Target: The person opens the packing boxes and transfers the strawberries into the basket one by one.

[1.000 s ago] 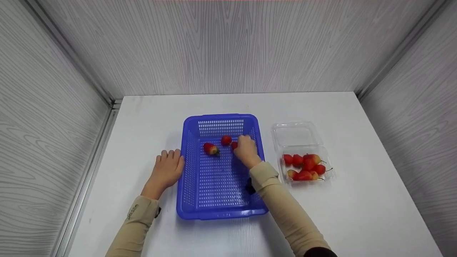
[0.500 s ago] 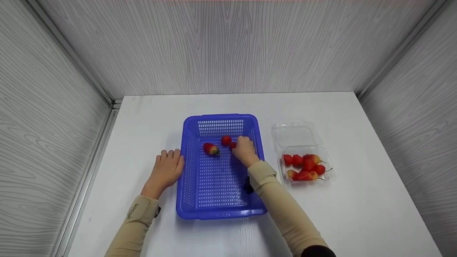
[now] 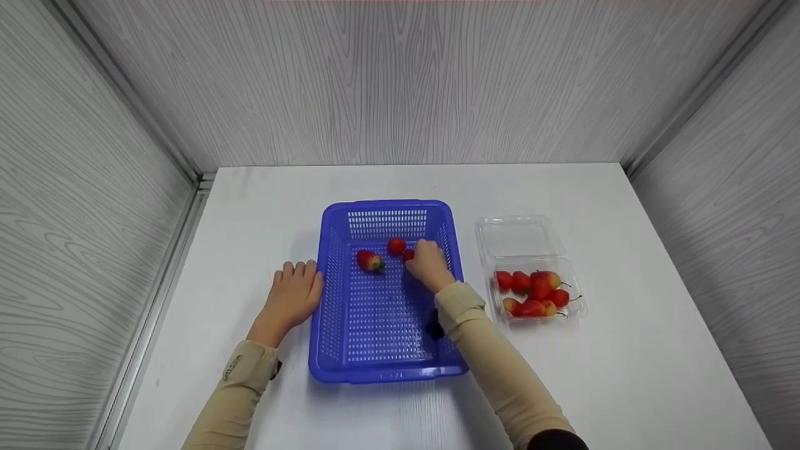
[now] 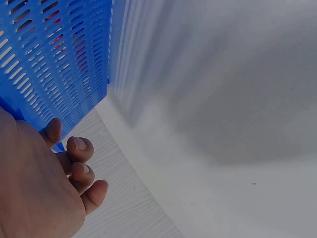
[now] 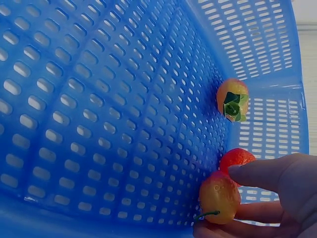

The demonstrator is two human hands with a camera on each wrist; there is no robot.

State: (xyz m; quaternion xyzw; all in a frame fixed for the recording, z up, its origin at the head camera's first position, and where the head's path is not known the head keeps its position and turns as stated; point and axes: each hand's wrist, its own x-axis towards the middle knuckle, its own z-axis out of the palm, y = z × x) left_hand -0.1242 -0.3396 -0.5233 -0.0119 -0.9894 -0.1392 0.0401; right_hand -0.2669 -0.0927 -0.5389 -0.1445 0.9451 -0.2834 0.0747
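Observation:
In the head view, a blue slotted basket (image 3: pixel 375 375) stands between both hands. My left hand (image 3: pixel 294 297) lies against its left wall from outside, fingers slightly bent, with nothing in them as the left wrist view shows. My right hand (image 3: pixel 429 262) reaches inside the basket. Seen from the right wrist, its thumb and fingers (image 5: pixel 260 174) are round a small red-and-yellow fruit (image 5: pixel 219 198) with a thin green stem. A red fruit (image 5: pixel 235 159) sits just behind the thumb. Further off lies a strawberry (image 5: pixel 237 88) with green leaves.
Right of the basket, a clear plastic box (image 3: pixel 525 257) lies with its lid (image 3: pixel 519 236) folded back. Several red and yellow fruits (image 3: pixel 540 284), some with stems, fill its base. Grey wood-grain walls enclose the white table (image 3: pixel 631 350) on three sides.
My right hand has shifted slightly left inside the basket along with the fruit, then stayed nearly still. The left hand, the other fruits and the box look unmoved.

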